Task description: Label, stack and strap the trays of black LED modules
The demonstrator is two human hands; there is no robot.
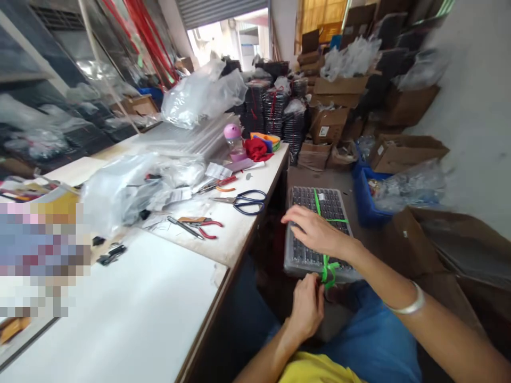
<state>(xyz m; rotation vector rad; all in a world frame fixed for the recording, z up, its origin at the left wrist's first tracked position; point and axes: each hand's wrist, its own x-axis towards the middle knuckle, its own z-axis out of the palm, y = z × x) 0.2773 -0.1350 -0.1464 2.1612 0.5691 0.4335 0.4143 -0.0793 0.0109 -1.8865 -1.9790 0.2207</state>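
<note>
A stack of clear plastic trays [299, 266] filled with small dark parts stands low beside the table, in front of my knees. Green ribbon [328, 270] crosses the top and is knotted at the near edge. My left hand [307, 306] is closed at that knot, its fingertips pinching the ribbon, though they are partly hidden. Above the top tray reaches my right hand [313, 229], palm down, fingers stretched out and slightly curved, with nothing seen in them. Whether it touches the tray is unclear.
On the white table [159, 303] to the left lie scissors [243, 202], red-handled pliers [205, 226], plastic bags [120, 189] and a pink-capped bottle [234, 141]. A blue crate [365, 197] and an open cardboard box [431, 244] stand on the right. Stacked trays [275, 109] stand behind.
</note>
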